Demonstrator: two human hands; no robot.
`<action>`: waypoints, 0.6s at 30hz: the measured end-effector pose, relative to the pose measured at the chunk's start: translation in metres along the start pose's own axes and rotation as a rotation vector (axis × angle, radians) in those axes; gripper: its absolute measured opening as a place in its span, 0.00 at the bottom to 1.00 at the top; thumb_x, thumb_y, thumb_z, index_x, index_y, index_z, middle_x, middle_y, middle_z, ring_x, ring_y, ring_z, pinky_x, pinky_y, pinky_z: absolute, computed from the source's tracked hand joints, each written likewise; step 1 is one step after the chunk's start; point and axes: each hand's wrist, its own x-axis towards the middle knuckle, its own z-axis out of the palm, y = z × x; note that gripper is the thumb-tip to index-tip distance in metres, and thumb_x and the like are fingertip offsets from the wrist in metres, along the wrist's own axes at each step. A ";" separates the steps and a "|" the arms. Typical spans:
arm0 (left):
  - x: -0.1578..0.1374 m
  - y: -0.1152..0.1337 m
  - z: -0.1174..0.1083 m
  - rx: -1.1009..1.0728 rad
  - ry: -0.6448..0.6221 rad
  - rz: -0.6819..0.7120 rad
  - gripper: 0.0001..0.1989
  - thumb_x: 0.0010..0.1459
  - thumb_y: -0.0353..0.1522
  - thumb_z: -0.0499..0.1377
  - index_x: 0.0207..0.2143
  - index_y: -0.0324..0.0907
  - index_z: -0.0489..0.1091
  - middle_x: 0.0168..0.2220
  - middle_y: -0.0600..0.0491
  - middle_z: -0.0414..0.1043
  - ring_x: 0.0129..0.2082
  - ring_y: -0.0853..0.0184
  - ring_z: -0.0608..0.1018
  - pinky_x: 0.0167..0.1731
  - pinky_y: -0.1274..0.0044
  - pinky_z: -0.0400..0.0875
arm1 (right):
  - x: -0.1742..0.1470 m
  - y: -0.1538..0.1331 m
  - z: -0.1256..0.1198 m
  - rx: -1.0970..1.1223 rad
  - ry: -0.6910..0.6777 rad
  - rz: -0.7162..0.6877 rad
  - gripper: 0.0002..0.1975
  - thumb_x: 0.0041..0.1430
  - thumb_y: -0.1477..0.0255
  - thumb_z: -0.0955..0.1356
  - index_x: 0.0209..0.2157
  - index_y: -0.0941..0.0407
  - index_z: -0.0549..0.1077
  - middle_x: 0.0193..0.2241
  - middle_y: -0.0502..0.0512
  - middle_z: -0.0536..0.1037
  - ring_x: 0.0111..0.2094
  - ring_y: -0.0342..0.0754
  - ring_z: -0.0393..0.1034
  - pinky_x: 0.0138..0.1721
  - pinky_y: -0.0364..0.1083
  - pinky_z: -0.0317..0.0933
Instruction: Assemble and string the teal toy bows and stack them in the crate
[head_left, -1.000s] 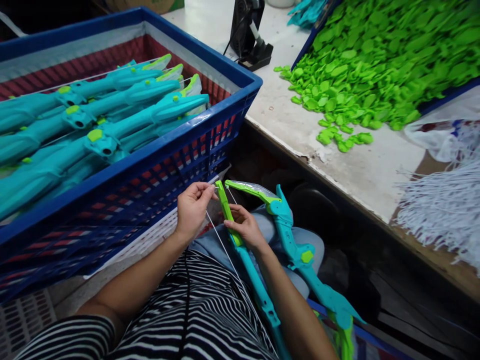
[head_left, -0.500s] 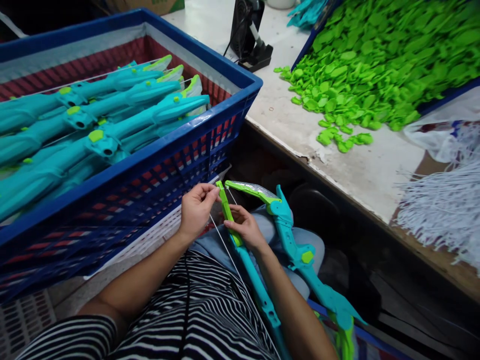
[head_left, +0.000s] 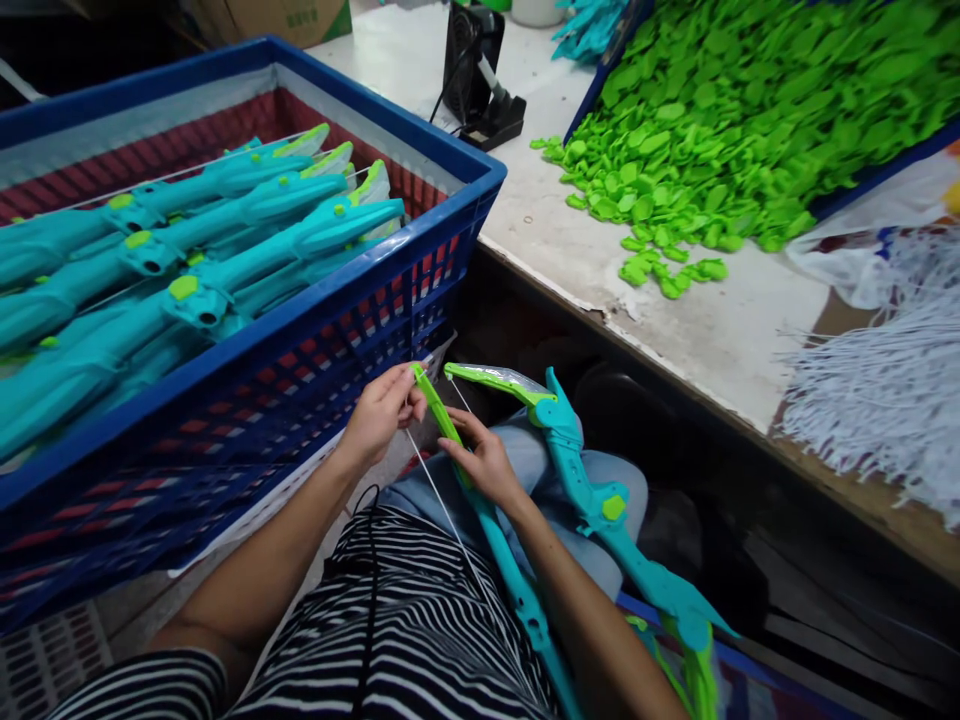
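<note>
1. Teal and green, a long piece (head_left: 511,570) slants through the lower centre; the left hand (head_left: 384,408) has its grip pinched on the green tip.
2. The right hand (head_left: 484,462) clasps it lower down.
3. White string (head_left: 439,492) hangs below the left hand.
4. Similar pieces (head_left: 262,267) lie in the blue crate (head_left: 397,115), upper left.

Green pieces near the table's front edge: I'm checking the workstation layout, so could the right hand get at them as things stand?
Probably not without letting go first: the right hand holds a green-tipped turquoise part. Otherwise the way over the table edge to the green pieces looks free.
</note>
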 end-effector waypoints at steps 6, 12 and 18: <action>0.001 0.007 -0.001 0.028 -0.047 0.008 0.27 0.46 0.47 0.65 0.40 0.36 0.68 0.14 0.60 0.63 0.13 0.76 0.57 0.15 0.82 0.46 | -0.005 0.001 -0.001 -0.160 0.002 -0.070 0.22 0.58 0.65 0.68 0.54 0.53 0.67 0.50 0.56 0.74 0.51 0.51 0.69 0.54 0.52 0.62; 0.006 0.012 0.004 0.054 -0.067 -0.003 0.26 0.43 0.47 0.67 0.36 0.36 0.68 0.14 0.60 0.62 0.13 0.76 0.58 0.15 0.82 0.46 | 0.017 -0.042 -0.007 -0.491 0.197 -0.360 0.13 0.62 0.68 0.64 0.48 0.53 0.72 0.42 0.57 0.76 0.44 0.49 0.71 0.48 0.49 0.65; 0.003 0.016 0.003 0.101 -0.069 -0.023 0.26 0.43 0.46 0.67 0.37 0.35 0.70 0.14 0.60 0.61 0.13 0.78 0.56 0.14 0.83 0.46 | 0.063 -0.075 -0.009 -0.514 0.140 -0.589 0.09 0.62 0.70 0.65 0.37 0.57 0.76 0.33 0.56 0.75 0.35 0.44 0.70 0.38 0.44 0.66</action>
